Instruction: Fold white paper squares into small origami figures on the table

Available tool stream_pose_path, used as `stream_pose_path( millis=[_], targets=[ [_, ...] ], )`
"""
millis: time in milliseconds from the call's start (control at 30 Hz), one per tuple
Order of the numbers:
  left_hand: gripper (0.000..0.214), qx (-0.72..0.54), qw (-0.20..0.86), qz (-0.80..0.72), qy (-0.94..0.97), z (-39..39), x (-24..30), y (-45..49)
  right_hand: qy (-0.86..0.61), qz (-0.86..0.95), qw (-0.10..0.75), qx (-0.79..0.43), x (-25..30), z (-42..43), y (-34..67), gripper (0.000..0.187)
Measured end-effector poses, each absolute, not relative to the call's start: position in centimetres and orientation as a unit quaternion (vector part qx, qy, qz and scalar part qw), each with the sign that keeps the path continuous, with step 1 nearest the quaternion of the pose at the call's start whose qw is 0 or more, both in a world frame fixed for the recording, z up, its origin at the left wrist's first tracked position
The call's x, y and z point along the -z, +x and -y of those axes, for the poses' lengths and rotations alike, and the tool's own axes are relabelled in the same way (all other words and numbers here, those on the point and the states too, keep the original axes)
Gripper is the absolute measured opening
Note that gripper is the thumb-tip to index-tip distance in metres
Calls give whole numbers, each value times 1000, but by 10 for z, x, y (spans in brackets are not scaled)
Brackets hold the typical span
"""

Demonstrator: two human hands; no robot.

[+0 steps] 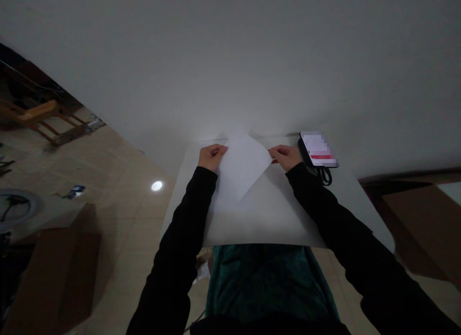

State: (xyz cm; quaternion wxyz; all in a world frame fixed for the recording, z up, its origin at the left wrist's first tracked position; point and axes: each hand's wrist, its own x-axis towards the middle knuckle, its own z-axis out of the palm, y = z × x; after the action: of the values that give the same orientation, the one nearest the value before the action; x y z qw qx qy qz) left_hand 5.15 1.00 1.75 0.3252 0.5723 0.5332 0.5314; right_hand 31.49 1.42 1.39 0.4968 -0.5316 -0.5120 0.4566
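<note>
A diamond-shaped sheet of white paper [242, 169] is held between the left hand [212, 157] and the right hand [286, 157], flat on a white bench [270, 224]. The fingers of each hand are kept together against the sheet's side corners; whether the paper is pinched cannot be told. Just beyond the right fingers, a phone [317, 149] is laid on the bench, with a black cord [326, 176] looped below it.
</note>
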Motion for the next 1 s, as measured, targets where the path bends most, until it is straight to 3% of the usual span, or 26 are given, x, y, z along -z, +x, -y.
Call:
stream_pose_path(
  millis=[133,400,667,900,1000],
  targets=[
    [26,-535,325,-525,577,-9,-15,59,-471,408,508,-594,-11,-14,306,18],
    [24,-598,305,-535,513,-9,-12,62,-344,449,463,-682,-13,-2,307,54],
    [24,-612,296,-526,511,-8,-12,64,-313,415,520,-678,-11,4,299,31],
    [25,-633,296,-511,501,-10,-9,65,-332,396,544,-660,-9,-1,299,36],
    [24,-638,309,-504,494,-8,-10,69,-350,393,548,-650,-6,-1,296,46]
  ],
)
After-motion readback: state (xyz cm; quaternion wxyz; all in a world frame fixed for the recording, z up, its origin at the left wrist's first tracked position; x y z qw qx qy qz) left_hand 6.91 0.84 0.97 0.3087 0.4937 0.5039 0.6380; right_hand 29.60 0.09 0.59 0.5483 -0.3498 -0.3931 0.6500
